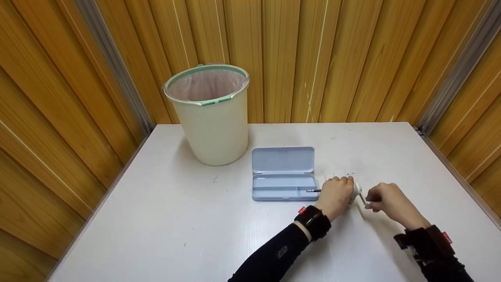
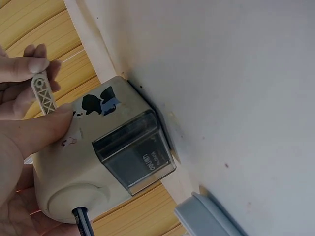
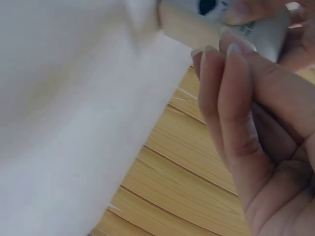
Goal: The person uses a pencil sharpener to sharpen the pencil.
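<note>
The left hand (image 1: 336,194) is wrapped over a cream pencil sharpener (image 2: 106,160), thumb pressed along its top, holding it down on the white table (image 1: 188,219). A dark pencil (image 1: 313,190) pokes out of the sharpener's round front opening toward the case. The right hand (image 1: 387,200) sits just beside it on the other side, fingers pinched round the sharpener's crank handle (image 2: 43,93). The sharpener stands between the two hands, near the table's right half, with its clear shavings drawer (image 2: 134,153) facing outward. Just left of the left hand lies an open blue pencil case (image 1: 283,173), lid flat behind its tray. Farther back and left stands a cream bin (image 1: 209,117) with a green rim and a plastic liner. Wooden slatted walls (image 1: 297,55) close in the table on three sides
</note>
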`<state>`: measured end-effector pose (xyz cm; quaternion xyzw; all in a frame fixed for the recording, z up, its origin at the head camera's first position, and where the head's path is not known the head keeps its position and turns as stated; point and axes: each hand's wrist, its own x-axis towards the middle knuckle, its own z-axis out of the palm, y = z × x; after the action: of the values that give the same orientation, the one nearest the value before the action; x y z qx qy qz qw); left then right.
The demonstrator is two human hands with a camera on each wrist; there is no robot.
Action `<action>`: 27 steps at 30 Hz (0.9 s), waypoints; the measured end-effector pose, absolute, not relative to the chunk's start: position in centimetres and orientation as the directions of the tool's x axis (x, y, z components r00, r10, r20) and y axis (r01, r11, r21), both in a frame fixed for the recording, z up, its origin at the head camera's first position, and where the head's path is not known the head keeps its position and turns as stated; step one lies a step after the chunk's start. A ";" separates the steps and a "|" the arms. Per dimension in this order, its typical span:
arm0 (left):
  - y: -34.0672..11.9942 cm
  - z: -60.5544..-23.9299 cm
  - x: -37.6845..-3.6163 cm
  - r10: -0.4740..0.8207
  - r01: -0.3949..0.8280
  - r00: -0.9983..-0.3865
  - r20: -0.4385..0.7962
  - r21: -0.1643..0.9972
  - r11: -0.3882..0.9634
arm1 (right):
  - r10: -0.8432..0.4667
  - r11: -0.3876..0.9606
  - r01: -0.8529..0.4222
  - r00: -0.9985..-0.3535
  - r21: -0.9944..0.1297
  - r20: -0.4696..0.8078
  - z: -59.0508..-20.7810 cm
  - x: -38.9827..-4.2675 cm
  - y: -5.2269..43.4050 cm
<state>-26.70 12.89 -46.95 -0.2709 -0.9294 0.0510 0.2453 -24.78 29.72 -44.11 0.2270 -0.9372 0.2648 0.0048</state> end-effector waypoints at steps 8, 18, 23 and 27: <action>12.7 -46.9 -26.8 0.524 0.472 -0.737 0.427 -0.230 0.851 | -0.351 0.820 -0.410 -0.911 -0.400 0.215 -41.8 -24.8 28.7; 12.5 -47.2 -27.1 0.530 0.474 -0.710 0.464 -0.242 0.847 | -0.387 0.842 -0.473 -0.864 -0.258 0.323 -41.3 -25.5 27.9; 12.4 -47.2 -27.2 0.529 0.473 -0.718 0.452 -0.240 0.848 | -0.382 0.842 -0.488 -0.840 -0.229 0.387 -41.5 -26.1 27.7; 12.6 -47.2 -27.0 0.538 0.486 -0.731 0.419 -0.234 0.842 | -0.352 0.850 -0.473 -0.837 -0.231 0.419 -41.7 -26.7 27.7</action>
<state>-26.98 12.56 -47.19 -0.2758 -0.9287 0.0540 0.2418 -26.70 27.68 -41.74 0.2186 -0.9440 0.1650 0.1839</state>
